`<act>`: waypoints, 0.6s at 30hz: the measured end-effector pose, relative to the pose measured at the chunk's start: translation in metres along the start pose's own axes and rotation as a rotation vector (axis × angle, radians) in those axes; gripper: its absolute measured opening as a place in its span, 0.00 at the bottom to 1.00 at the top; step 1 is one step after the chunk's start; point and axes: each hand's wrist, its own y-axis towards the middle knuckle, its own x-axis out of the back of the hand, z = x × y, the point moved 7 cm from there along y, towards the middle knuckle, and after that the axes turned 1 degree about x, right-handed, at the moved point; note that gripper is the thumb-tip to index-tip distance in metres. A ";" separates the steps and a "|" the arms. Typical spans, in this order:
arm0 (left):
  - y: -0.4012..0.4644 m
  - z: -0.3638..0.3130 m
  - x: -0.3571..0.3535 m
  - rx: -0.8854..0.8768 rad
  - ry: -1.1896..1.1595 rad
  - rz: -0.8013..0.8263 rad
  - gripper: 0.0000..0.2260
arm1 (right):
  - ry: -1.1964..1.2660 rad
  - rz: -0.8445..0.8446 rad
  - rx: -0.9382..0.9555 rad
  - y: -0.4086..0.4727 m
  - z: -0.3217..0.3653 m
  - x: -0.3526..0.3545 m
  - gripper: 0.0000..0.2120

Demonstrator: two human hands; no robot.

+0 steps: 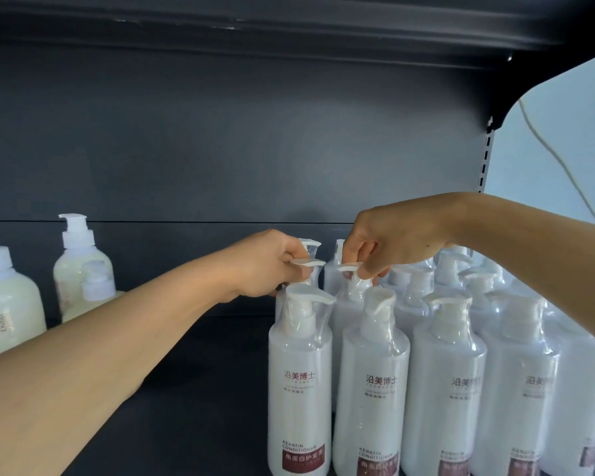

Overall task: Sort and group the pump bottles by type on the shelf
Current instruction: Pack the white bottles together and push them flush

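**K:** Left hand point(267, 266) status?

**M:** Fingers curled round the pump head of a second-row white bottle point(308, 269), just behind the front-left conditioner bottle point(299, 389). Gripping the pump neck; bottle body mostly hidden by the front one.

**K:** Right hand point(392, 242)?

**M:** Reaching in from the right, fingertips pinching the pump top of the neighbouring second-row bottle point(352, 280). Both hands nearly level, close together, not touching.

**K:** Are those bottles lifted?

**M:** Can't tell. Bases are hidden behind the front row.

**K:** What's around the hands?

**M:** Below and to the right of the right hand: a packed cluster of tall white bottles point(516, 372), shrink-wrapped, dark red label bands reading "KERATIN CONDITIONER". Several rows deep, touching each other. Well off to the left of the left hand: cream-coloured pump bottles point(79, 269), rounder shape, separate group, one near the frame edge point(7, 304). Bare dark shelf point(186, 389) runs under the left forearm between the two groups.

**K:** Behind?

**M:** Dark back panel point(220, 149), upper shelf edge overhead.
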 end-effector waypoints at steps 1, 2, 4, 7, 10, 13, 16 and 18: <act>-0.002 0.000 -0.001 0.004 -0.016 0.013 0.05 | 0.000 0.003 0.003 -0.002 0.001 0.000 0.06; -0.003 0.000 -0.001 0.008 -0.030 0.027 0.05 | -0.003 0.003 0.006 -0.003 0.001 0.000 0.06; -0.005 -0.001 -0.003 0.013 -0.050 0.046 0.05 | -0.014 -0.007 0.012 -0.004 0.002 0.001 0.05; -0.006 -0.003 -0.004 0.016 -0.055 0.052 0.05 | -0.017 -0.016 0.017 -0.005 0.003 0.000 0.04; -0.007 -0.002 -0.003 0.032 -0.061 0.089 0.05 | -0.004 -0.001 0.004 -0.007 0.001 0.000 0.05; -0.009 -0.003 0.001 0.059 -0.063 0.176 0.07 | 0.064 0.005 -0.047 -0.011 -0.006 0.006 0.10; 0.000 -0.008 0.016 0.062 -0.079 0.133 0.09 | 0.130 -0.117 -0.065 -0.008 -0.016 0.026 0.09; 0.013 -0.010 0.028 0.065 -0.093 0.043 0.10 | 0.133 -0.197 -0.090 0.000 -0.024 0.036 0.10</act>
